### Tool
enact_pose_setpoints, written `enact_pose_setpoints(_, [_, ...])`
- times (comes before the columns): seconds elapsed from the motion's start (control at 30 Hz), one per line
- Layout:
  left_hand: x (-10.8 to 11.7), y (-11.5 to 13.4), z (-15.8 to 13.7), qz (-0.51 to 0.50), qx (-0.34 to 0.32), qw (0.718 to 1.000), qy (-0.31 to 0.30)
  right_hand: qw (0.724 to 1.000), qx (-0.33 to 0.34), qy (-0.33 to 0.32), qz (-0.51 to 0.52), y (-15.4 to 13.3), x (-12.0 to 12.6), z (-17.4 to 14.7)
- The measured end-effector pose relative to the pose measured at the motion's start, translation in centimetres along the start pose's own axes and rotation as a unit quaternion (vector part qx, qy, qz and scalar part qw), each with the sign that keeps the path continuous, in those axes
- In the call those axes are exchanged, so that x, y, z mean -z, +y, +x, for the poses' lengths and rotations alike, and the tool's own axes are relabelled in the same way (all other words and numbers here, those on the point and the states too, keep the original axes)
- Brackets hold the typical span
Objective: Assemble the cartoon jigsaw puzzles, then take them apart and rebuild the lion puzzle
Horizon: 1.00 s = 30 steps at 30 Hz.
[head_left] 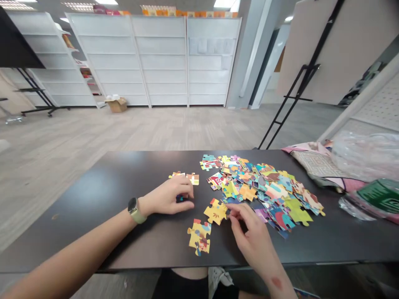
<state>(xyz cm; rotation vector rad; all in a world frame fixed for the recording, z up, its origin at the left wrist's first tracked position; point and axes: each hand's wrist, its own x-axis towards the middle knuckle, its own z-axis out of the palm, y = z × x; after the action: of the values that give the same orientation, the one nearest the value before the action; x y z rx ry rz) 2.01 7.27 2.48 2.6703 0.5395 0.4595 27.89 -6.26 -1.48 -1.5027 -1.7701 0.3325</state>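
My left hand (170,195), with a watch on its wrist, is over the table left of centre. Its fingers are curved and its thumb stands apart from them. Just beyond it lie a few puzzle pieces (193,179), partly covered by the hand, and a bit of blue shows between thumb and fingers. My right hand (249,232) has its fingertips closed at the right edge of a yellow puzzle piece (215,211) with a red tab. Nearer the front edge, another yellow puzzle piece (199,236) with a reddish figure lies by itself.
A heap of loose puzzle pieces (264,187) spreads over the right half of the dark table (84,199). To its right are a patterned cloth bag (318,162), clear plastic wrap (368,155) and a green-labelled plastic item (380,195). A board on a stand (299,87) rises behind.
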Motion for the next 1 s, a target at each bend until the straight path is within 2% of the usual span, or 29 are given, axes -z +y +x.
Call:
enact_pose_setpoints(0.13, [-1.9,2.6,0.1,-0.034,-0.047,0.996,-0.062,0.998,0.027,-0.027,-0.040,-0.8,0.0,-0.1])
enact_pose_setpoints(0.23, [-2.2,3.4,0.0,-0.013,-0.034,0.996,-0.085,0.992,0.044,-0.081,-0.085,-1.1,-0.4,-0.1])
enact_pose_setpoints(0.33, [-1.4,3.0,-0.3,0.009,-0.008,0.994,-0.104,0.990,0.036,-0.101,-0.090,-1.2,-0.5,0.0])
enact_pose_setpoints(0.5, [0.0,1.6,-0.7,0.032,0.029,0.992,-0.117,0.993,0.016,-0.088,-0.081,-1.5,-0.2,0.2])
enact_pose_setpoints(0.9, [0.0,0.9,-0.8,0.032,0.028,0.993,-0.111,0.988,0.040,-0.124,-0.079,-1.5,0.0,0.0])
enact_pose_setpoints(1.0, [-0.1,0.8,-0.8,0.029,0.026,0.993,-0.109,0.985,0.066,-0.120,-0.102,-1.7,0.0,0.0])
